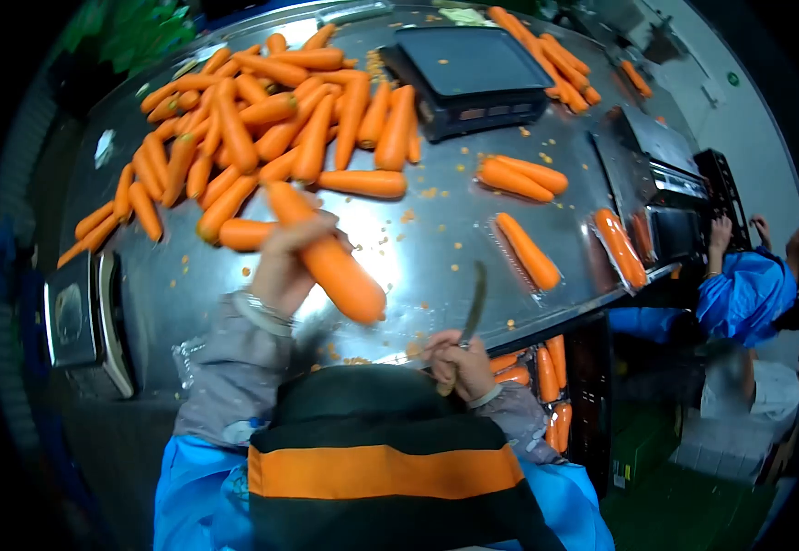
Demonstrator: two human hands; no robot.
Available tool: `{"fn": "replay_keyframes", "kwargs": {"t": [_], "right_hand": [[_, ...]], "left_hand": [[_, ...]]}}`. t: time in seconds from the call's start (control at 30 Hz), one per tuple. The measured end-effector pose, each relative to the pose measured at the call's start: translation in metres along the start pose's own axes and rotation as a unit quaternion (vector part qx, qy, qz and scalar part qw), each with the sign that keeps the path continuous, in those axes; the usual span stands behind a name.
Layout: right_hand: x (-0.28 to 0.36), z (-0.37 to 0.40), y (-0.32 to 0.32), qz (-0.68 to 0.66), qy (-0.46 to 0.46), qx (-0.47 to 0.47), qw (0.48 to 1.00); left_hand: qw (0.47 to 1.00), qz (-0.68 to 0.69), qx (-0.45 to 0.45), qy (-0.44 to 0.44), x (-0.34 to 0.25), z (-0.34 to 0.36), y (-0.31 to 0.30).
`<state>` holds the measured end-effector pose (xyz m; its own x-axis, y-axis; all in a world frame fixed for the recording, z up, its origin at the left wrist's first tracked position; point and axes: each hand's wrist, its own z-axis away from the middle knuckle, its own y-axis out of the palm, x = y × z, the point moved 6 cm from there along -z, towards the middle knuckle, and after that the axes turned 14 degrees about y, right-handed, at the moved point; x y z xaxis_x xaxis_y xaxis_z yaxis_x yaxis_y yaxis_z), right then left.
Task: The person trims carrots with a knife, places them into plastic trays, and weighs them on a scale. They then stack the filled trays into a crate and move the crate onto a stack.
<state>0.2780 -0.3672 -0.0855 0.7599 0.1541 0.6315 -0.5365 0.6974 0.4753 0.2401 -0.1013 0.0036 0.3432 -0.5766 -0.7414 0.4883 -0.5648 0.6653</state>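
Note:
A large carrot (340,275) slants across my left hand (291,262), whose fingers wrap round its middle; its thick end points down and right. In my right hand (459,360), near the table's front edge, is a knife (477,298) with a curved dark blade pointing up, clear of the carrot. Behind my left hand lies a big pile of carrots (234,124) on the metal table (436,220). Small orange bits are scattered on the tabletop between and beyond my hands.
A black scale (473,78) stands at the back, another (78,321) at the left. Carrots on trays (523,253) lie to the right. Below the front edge is a crate of packed carrots (592,386). Other people in blue (748,289) and white stand at the far right.

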Motion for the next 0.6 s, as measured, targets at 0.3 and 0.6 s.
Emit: {"fn": "replay_keyframes", "kwargs": {"t": [0.3, 0.6], "right_hand": [[0.106, 0.027, 0.068, 0.579, -0.453, -0.196, 0.649], [0.096, 0.015, 0.087, 0.591, -0.454, -0.185, 0.641]], "left_hand": [[0.794, -0.566, 0.185, 0.124, 0.041, 0.062, 0.028], [0.767, -0.607, 0.156, 0.136, 0.036, 0.069, 0.029]]}}
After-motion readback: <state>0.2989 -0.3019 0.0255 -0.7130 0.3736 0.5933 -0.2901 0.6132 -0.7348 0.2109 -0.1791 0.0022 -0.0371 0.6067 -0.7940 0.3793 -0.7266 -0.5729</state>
